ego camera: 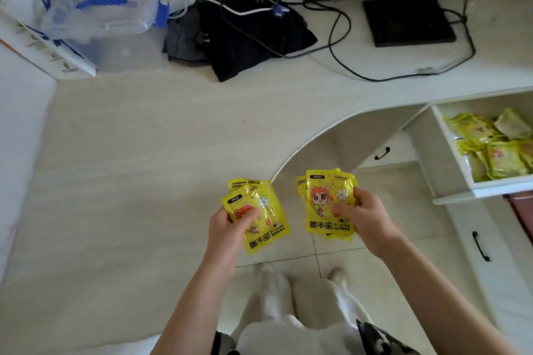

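I am holding a small stack of yellow hand-warmer packets in each of my hands. My left hand point(230, 228) pinches the left stack point(268, 229) from its lower left corner, with the thumb curled across the top packet's face and the fingers hidden underneath. These packets are fanned and skewed, leaning toward one o'clock. My right hand point(366, 216) grips the right stack point(326, 204) by its right edge, thumb laid over the front. This stack sits squarer and upright.

Both stacks are in the air, resting on nothing. The left is at six o'clock by the curved edge of the table point(158, 153), and the right is at five o'clock over the floor gap. They are near each other but apart.

I judge the step in hand to be gathering these packets into one tidy pile. To do it well, I should first square the fanned left stack by tapping its lower edge on the table. Then I should bring the stacks together with the printed faces the same way up. The film looks glossy, so I expect the packets to slide, and a firm pinch across the full width should hold better than a corner grip.

More loose packets point(501, 150) lie in the open drawer point(445, 153) at three o'clock. A dark cloth point(245, 37) and cables point(340, 46) lie at twelve o'clock, well away from my work.
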`<act>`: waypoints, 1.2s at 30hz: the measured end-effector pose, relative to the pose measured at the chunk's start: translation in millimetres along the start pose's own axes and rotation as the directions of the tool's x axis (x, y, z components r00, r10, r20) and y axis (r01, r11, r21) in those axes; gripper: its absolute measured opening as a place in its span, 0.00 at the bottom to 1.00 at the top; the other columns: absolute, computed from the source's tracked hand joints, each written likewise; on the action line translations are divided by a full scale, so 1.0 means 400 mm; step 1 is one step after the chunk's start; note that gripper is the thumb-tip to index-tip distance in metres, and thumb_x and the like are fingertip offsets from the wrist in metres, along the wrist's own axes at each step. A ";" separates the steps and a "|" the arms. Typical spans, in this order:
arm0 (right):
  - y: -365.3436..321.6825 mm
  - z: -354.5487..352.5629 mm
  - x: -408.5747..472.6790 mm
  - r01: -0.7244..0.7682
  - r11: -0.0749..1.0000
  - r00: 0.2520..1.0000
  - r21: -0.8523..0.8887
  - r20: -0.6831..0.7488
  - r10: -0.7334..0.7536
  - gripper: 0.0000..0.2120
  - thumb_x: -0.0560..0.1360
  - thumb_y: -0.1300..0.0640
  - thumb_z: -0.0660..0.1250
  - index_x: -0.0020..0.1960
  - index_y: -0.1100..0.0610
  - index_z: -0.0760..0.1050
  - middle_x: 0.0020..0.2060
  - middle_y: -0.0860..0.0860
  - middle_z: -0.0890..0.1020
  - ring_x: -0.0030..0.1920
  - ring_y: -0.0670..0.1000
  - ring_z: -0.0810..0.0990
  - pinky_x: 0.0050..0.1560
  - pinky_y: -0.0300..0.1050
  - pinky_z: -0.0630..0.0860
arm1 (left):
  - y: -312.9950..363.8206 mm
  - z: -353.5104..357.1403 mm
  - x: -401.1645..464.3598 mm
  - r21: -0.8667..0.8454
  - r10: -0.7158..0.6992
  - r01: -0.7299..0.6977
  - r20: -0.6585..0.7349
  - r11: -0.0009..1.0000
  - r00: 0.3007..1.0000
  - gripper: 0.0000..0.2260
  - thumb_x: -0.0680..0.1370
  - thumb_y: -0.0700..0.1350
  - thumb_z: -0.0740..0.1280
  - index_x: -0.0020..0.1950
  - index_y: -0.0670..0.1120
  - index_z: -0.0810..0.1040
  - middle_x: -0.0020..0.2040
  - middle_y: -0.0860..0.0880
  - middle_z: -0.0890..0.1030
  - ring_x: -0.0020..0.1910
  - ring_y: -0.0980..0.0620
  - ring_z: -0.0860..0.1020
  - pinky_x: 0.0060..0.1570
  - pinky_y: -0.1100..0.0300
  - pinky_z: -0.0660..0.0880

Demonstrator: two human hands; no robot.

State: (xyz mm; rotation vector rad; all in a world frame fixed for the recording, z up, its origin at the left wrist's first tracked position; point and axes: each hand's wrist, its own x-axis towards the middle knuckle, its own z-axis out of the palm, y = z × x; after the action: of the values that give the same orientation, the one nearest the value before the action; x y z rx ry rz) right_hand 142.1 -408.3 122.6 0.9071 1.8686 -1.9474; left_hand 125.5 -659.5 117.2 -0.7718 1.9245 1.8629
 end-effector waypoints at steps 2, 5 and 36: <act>0.034 -0.093 -0.031 -0.006 0.999 0.998 0.035 -0.056 0.008 0.11 0.70 0.71 0.71 0.49 0.60 0.79 0.45 0.63 0.84 0.48 0.65 0.84 0.49 0.66 0.79 | -0.019 0.071 -0.019 0.053 -0.001 -0.002 0.056 0.999 0.998 0.07 0.72 0.38 0.75 0.49 0.44 0.83 0.43 0.45 0.86 0.39 0.49 0.83 0.43 0.53 0.79; 0.081 -0.235 -0.083 -0.008 0.994 0.992 0.110 -0.124 0.022 0.11 0.70 0.71 0.70 0.49 0.60 0.80 0.43 0.62 0.85 0.46 0.65 0.84 0.48 0.67 0.79 | -0.047 0.194 -0.065 0.124 -0.014 -0.003 0.139 0.992 0.990 0.09 0.71 0.40 0.75 0.50 0.44 0.82 0.44 0.47 0.86 0.41 0.49 0.84 0.43 0.53 0.80; 0.028 -1.351 0.098 0.084 0.970 0.951 0.227 -0.310 -0.010 0.12 0.70 0.71 0.70 0.48 0.56 0.81 0.43 0.59 0.85 0.44 0.62 0.84 0.47 0.63 0.81 | -0.114 1.430 -0.159 0.180 -0.133 0.077 0.322 0.981 0.937 0.10 0.72 0.39 0.74 0.52 0.43 0.80 0.50 0.42 0.85 0.49 0.42 0.84 0.51 0.44 0.80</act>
State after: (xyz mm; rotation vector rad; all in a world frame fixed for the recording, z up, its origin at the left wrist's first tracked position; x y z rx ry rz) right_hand 246.9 123.3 112.1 1.3154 1.8538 -2.2004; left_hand 135.2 -83.8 77.5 -0.4622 1.7563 1.6245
